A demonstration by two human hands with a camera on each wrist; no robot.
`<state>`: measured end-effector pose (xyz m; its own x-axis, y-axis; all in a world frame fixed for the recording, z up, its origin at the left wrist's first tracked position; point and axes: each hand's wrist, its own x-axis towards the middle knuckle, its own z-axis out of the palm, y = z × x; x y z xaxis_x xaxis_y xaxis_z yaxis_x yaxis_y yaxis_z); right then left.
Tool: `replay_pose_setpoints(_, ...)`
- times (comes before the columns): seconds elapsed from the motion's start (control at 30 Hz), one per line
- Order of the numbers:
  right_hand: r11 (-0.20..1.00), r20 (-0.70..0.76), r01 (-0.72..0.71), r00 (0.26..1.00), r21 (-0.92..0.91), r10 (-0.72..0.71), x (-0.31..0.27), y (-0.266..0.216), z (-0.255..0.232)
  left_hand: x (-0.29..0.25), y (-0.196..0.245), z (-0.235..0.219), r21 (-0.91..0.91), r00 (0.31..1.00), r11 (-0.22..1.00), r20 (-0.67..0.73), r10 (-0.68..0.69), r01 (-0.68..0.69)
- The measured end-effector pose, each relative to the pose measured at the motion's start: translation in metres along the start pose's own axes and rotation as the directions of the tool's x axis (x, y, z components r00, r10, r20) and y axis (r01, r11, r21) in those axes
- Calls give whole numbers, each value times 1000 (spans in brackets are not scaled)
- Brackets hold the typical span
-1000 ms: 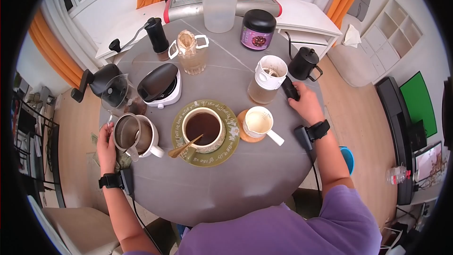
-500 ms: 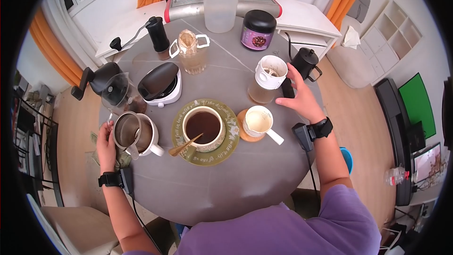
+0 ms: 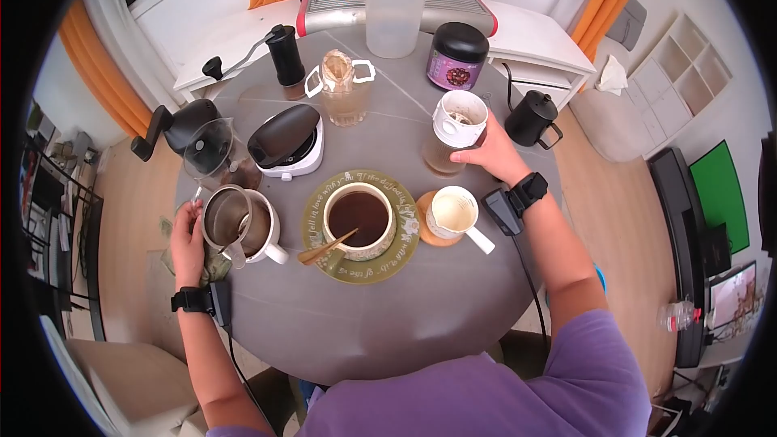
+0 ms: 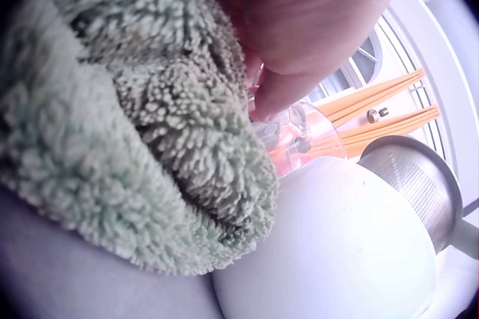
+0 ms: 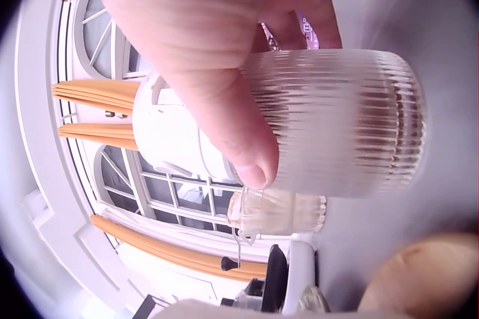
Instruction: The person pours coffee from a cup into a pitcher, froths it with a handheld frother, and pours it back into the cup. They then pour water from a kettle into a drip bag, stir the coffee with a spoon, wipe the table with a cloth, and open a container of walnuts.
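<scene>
My right hand [image 3: 499,157] grips a ribbed glass [image 3: 442,159] topped by a white dripper [image 3: 460,119]. In the right wrist view the thumb lies across the upper part of the glass [image 5: 352,124], with fingers on its far side. My left hand [image 3: 188,243] is at the table's left edge, its fingertips pinching the handle of a clear glass carafe [image 3: 214,150]. In the left wrist view the fingers [image 4: 269,91] are beside a green fluffy cloth [image 4: 202,132] and a white mug [image 4: 329,237]. A metal strainer [image 3: 225,218] sits in that mug.
Mid-table, a cup of dark liquid [image 3: 358,217] with a spoon stands on a green plate [image 3: 316,243]. Right of it is a small white handled cup [image 3: 453,212]. Behind stand a black-lidded jar [image 3: 456,57], a clear pitcher [image 3: 395,12] and a black kettle [image 3: 532,117].
My right hand has left the black object beside the glass, spread its fingers, then moved left and taken hold of the glass. The head view has shifted slightly; my left hand stays by the carafe.
</scene>
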<state>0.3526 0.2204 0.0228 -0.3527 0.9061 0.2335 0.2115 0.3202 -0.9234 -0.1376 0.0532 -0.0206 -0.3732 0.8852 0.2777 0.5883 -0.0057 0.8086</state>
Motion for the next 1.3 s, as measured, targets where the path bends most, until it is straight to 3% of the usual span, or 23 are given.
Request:
replay_pose_setpoints(0.17,999,118,-20,993,43,15,17,-8,10,-1,-1,0,-14,1000,1000,-7,-5,5)
replay_pose_setpoints(0.27,998,185,-53,981,-25,56,19,-12,14,-2,1,2,-16,1000,1000,-8,-16,16)
replay_pose_setpoints(0.33,993,272,-70,961,98,41,21,-9,11,-2,3,1,0,1000,1000,-25,10,-10)
replay_pose_setpoints(0.4,998,300,0,954,69,-21,21,-18,-6,-3,6,2,-15,999,1000,-34,13,-13)
replay_pose_setpoints(0.47,988,328,40,945,-148,11,32,-43,-31,-3,8,4,-33,999,999,-46,16,-17)
replay_pose_setpoints(0.57,928,304,234,942,-288,-144,54,-102,-36,-3,10,5,-50,999,999,-44,7,-9)
replay_pose_setpoints(0.63,809,395,347,905,-474,-157,77,-130,-18,-3,12,5,7,998,1000,-59,13,-12)
replay_pose_setpoints(0.73,565,607,615,759,-549,-237,128,-127,27,-2,9,5,51,998,998,-51,32,-29)
replay_pose_setpoints(0.77,562,610,623,754,-544,-244,141,-123,44,-3,13,6,54,997,998,-72,34,-30)
replay_pose_setpoints(0.83,481,647,560,762,-675,21,159,-116,74,-3,15,4,91,997,995,-58,42,-37)
replay_pose_setpoints(0.87,480,654,569,756,-667,13,166,-111,82,-3,14,4,122,998,992,-39,47,-42)
replay_pose_setpoints(0.93,425,655,549,740,-720,154,175,-104,99,-4,17,4,146,997,989,-59,45,-36)
replay_pose_setpoints(1.1,443,622,489,749,-751,228,181,-97,111,-5,24,4,161,998,987,-49,35,-27)
replay_pose_setpoints(1.17,435,638,532,758,-726,137,181,-94,112,-4,24,4,163,998,986,-41,39,-32)
replay_pose_setpoints(1.3,419,629,516,754,-747,192,183,-97,115,-5,25,4,159,999,987,-37,36,-30)
